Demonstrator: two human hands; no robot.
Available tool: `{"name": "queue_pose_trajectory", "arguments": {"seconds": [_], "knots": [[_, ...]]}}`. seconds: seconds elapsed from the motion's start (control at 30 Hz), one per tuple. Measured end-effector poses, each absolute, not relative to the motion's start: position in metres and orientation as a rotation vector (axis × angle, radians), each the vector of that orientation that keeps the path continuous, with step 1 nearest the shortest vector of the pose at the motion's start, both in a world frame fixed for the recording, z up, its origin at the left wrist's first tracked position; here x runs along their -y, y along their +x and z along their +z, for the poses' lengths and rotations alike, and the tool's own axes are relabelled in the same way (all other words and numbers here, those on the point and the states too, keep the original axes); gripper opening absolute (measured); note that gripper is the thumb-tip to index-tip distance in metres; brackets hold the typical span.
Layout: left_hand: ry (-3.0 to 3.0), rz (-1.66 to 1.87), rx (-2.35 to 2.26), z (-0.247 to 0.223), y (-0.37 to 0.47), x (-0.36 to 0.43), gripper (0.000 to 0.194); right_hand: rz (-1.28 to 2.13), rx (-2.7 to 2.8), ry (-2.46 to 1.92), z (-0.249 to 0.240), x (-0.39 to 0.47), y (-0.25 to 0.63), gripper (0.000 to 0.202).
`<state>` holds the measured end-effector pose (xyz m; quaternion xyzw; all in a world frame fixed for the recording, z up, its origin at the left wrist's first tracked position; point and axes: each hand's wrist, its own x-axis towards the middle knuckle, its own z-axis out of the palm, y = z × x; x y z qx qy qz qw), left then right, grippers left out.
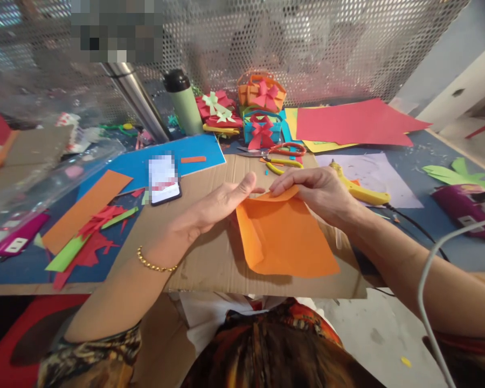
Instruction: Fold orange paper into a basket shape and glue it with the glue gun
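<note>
A sheet of orange paper, creased along its left side, is held over the brown cardboard. My right hand pinches its folded far edge, fingers curled over the top. At the far left corner of the sheet, my left hand grips the edge with its thumb raised; part of its fingers is hidden behind the paper. Just beyond the hands lie scissors with orange handles and a tool with yellow handles. A yellow glue gun rests right of my right hand.
Small paper baskets with bows stand at the back beside a green bottle. A phone and paper scraps lie left. Red sheets are at back right. A pale cable crosses the right foreground.
</note>
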<state>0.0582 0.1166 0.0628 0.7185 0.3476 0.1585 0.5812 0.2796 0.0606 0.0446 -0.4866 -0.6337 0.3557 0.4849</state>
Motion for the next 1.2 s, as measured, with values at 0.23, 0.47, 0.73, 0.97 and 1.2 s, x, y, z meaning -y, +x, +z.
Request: {"name": "queue_pose_trajectory", "arguments": {"seconds": [0.23, 0.47, 0.73, 0.97, 1.2], "knots": [[1.566, 0.162, -0.738, 0.066, 0.06, -0.113, 0.036, 0.949, 1.78, -1.012, 0.06, -0.053, 0.282, 0.023], [1.465, 0.126, -0.721, 0.065, 0.065, -0.102, 0.02, 1.006, 1.908, -0.949, 0.06, -0.049, 0.281, 0.021], [1.562, 0.22, -0.827, 0.063, 0.067, -0.099, 0.029, 1.034, 1.674, -1.357, 0.062, -0.051, 0.29, 0.048], [1.74, 0.212, -0.838, 0.062, 0.066, -0.097, 0.031, 1.08, 1.817, -1.335, 0.059, -0.049, 0.286, 0.056], [1.711, 0.327, -0.842, 0.063, 0.07, -0.091, 0.031, 1.071, 1.837, -1.301, 0.056, -0.048, 0.282, 0.057]]}}
